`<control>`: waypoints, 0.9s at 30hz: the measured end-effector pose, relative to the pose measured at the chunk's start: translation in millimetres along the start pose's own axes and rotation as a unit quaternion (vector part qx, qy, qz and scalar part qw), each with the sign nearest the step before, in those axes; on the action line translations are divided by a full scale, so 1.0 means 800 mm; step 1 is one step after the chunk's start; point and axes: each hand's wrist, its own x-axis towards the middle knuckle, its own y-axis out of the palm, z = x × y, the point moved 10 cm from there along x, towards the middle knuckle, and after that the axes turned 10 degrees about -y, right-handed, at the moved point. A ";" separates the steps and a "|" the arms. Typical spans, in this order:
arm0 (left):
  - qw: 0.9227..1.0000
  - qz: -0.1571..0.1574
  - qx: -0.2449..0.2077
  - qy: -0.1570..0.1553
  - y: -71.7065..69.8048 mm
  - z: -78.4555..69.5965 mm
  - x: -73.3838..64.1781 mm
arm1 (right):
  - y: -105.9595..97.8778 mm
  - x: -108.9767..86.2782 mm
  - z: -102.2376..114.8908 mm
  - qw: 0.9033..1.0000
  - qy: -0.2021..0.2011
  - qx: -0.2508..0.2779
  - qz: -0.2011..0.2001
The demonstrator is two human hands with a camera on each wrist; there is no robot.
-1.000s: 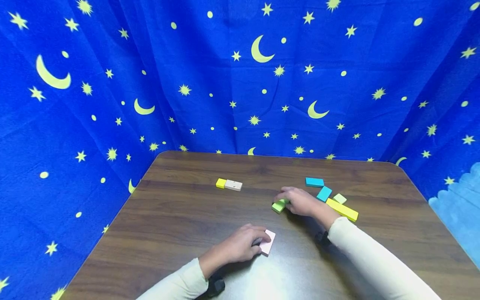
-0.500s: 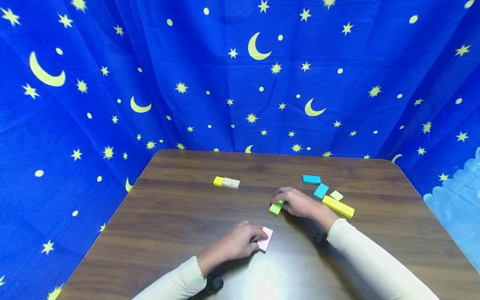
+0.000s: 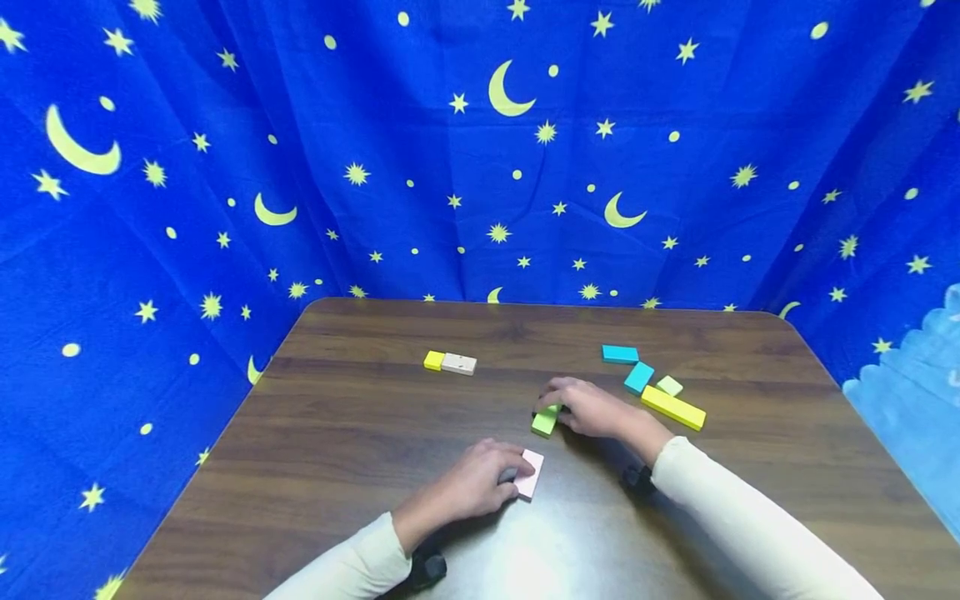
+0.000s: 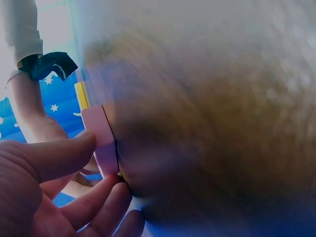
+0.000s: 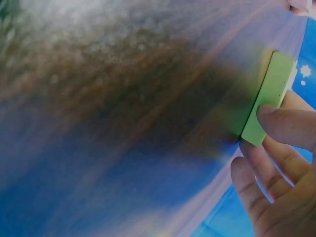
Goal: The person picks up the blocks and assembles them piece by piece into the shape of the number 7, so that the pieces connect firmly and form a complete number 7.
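My left hand [image 3: 480, 482] pinches a flat pink block [image 3: 531, 477] lying on the wooden table. In the left wrist view the thumb lies on one face of the pink block [image 4: 100, 129], and fingertips reach its lower end. Farther back and to the right, my right hand [image 3: 592, 408] grips a light green block [image 3: 544, 422] between thumb and fingers. The right wrist view shows that green block [image 5: 270, 94] with the thumb across its face and fingers behind it. A short gap of bare table separates the two held blocks, and the fingers cover part of each.
Beyond my right hand lie two teal blocks [image 3: 620, 354], a small pale green block [image 3: 670, 385] and a long yellow block [image 3: 673, 407]. Toward the back left, a small yellow block [image 3: 433, 360] touches a speckled whitish block [image 3: 459, 364]. A blue star-patterned curtain [image 3: 420, 125] surrounds the table.
My right hand has drawn the green block a little nearer, toward the pink block, and turned it. The left hand and pink block stay in place; the head view has shifted slightly.
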 end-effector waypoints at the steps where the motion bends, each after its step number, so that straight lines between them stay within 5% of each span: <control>1: 1.000 -0.001 0.004 -0.004 0.000 0.000 0.000 | 0.000 0.000 0.001 1.000 -0.001 0.000 0.002; 27: 0.998 -0.028 0.018 -0.048 -0.006 -0.005 0.001 | 0.008 0.003 0.030 0.999 -0.004 0.029 0.034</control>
